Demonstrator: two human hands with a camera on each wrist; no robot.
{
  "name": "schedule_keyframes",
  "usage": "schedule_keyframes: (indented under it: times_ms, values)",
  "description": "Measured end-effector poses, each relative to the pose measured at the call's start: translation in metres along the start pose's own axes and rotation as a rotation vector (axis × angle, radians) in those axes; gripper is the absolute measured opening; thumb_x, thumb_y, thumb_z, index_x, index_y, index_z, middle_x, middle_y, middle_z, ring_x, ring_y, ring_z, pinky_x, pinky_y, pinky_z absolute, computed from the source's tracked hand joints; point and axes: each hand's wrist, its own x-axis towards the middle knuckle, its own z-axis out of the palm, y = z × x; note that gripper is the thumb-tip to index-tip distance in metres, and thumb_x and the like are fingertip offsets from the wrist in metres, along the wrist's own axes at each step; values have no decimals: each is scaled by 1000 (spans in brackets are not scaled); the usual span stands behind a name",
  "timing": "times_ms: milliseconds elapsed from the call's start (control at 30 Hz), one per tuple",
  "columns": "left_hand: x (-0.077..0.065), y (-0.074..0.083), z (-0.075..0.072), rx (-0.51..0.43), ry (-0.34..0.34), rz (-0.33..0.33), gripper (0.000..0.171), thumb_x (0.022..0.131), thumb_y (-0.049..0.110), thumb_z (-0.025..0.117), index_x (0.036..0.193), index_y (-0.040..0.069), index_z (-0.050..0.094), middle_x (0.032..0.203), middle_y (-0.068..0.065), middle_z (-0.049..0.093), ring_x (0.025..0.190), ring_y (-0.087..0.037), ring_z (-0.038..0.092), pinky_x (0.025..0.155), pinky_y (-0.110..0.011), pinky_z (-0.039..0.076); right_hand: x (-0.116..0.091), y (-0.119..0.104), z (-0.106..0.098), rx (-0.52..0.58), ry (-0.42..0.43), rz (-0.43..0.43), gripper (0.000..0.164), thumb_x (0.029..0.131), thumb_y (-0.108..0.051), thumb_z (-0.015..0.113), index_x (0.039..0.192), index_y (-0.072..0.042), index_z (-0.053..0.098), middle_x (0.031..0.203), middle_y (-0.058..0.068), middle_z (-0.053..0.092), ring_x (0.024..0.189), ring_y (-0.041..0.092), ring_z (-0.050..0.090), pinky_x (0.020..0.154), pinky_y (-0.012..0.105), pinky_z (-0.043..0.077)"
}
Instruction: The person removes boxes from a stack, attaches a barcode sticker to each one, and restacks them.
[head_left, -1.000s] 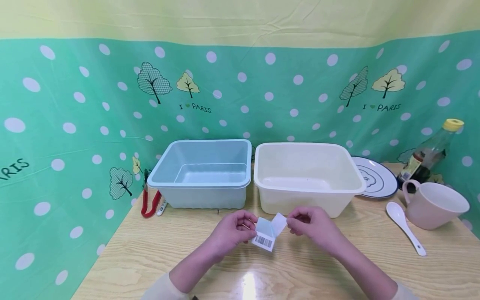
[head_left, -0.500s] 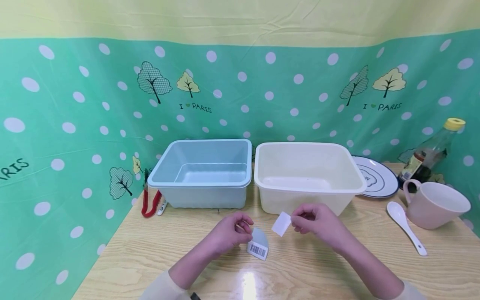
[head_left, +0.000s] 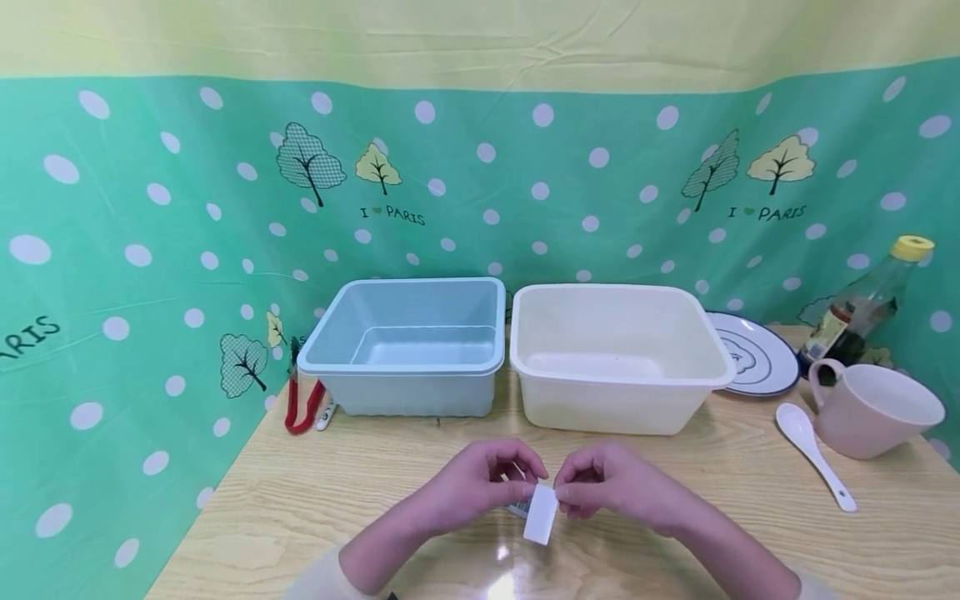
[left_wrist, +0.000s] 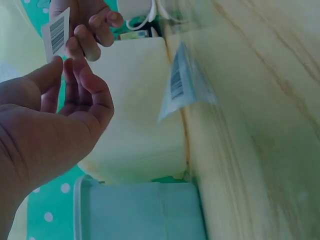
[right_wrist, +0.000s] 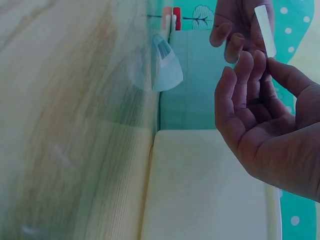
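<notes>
A small white barcode sticker [head_left: 541, 515] is held up between both hands, its blank face toward the head view; the left wrist view shows the barcode on the sticker [left_wrist: 57, 35]. My right hand [head_left: 618, 487] pinches its edge between thumb and fingertip. My left hand [head_left: 480, 487] meets the same edge, thumb tip on a corner, fingers curled; its fingertip contact is partly hidden. Below them, a bent piece of light blue backing paper [left_wrist: 177, 82] with another barcode sticker stands on the table, mostly covered by the left hand in the head view.
Behind the hands stand a blue tub [head_left: 416, 392] and a cream tub [head_left: 600, 408]. Red-handled pliers [head_left: 303, 412] and a white marker [head_left: 326, 414] lie left. To the right are a plate [head_left: 776, 367], sauce bottle [head_left: 828, 329], pink mug [head_left: 873, 417] and white spoon [head_left: 817, 458].
The white sticker came away from the backing paper in my right hand. My left hand let the backing drop to the table, and both hands came together at the sticker.
</notes>
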Motion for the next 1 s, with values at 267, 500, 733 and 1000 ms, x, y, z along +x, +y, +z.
schedule_keyframes:
  times_ms: [267,500,733,1000]
  values:
    - [-3,1,4,21,-108,82,16,92,6,71,108,10,73,100,4,70,87,-8,63,77,-25,54,0,1,7,33,-61,-48,13,98,-8,64,100,2,72,89,14,70,83,19,67,75,36,60]
    - [-5,6,8,29,-63,72,7,93,7,70,99,10,73,97,0,69,87,-8,63,78,-27,56,1,1,12,-14,-58,-72,15,98,-9,64,101,4,71,86,7,70,78,14,65,72,33,59]
    - [-5,15,5,6,152,-75,2,95,12,70,96,13,71,94,-1,66,87,-22,62,71,-38,58,4,-6,7,-49,165,35,19,100,-18,65,104,-1,70,90,10,68,85,25,65,76,39,59]
    - [-1,13,2,-10,360,-133,10,94,16,72,97,7,72,89,-4,62,78,-17,54,61,-24,46,4,-8,6,-8,354,17,25,100,-22,65,105,3,68,95,17,67,86,27,66,77,37,59]
